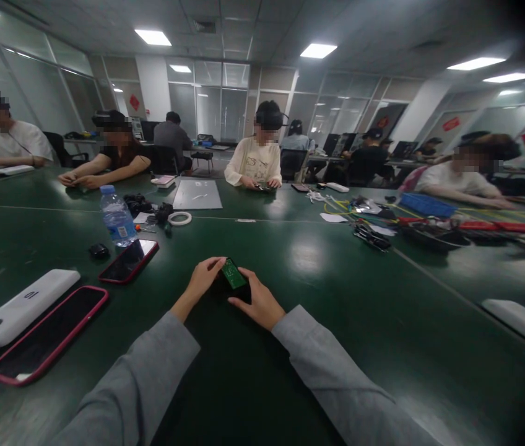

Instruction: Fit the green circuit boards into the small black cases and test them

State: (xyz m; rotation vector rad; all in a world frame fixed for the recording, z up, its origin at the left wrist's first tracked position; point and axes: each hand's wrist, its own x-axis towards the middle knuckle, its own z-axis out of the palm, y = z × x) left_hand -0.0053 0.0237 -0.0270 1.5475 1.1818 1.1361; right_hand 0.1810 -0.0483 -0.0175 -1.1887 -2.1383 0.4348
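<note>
Item: small green circuit board [233, 273], held low over the dark green table [327, 347], directly ahead of the wearer and between both hands

- Left hand [203, 279]: fingers curled in from the left, tips closed on the board's near-left edge; the grip sits on the rim, seemingly to keep the printed face uncovered
- Right hand [257, 302]: fingers closed around the board's right side and a dark part beneath it, apparently steadying from below; whether that dark part is joined to the board cannot be told
- Board attitude: tilted, face turned up toward the wearer, likely for viewing
- Sleeves: grey, both forearms resting on or just above the table, probably for steadiness

Nearby, left of the hands:
- Phone with red case [129, 261], face up, near
- Larger phone in pink case [49, 334], face up, just beside a white power bank [21, 306]
- Water bottle [117, 217], upright, behind the red phone
- Small black object [98, 250], kind unclear
- Roll of tape [179, 218], lying flat, farther back

Across the table: several seated people, hands on their own work; a blue tray [426, 204] and loose cables at right
</note>
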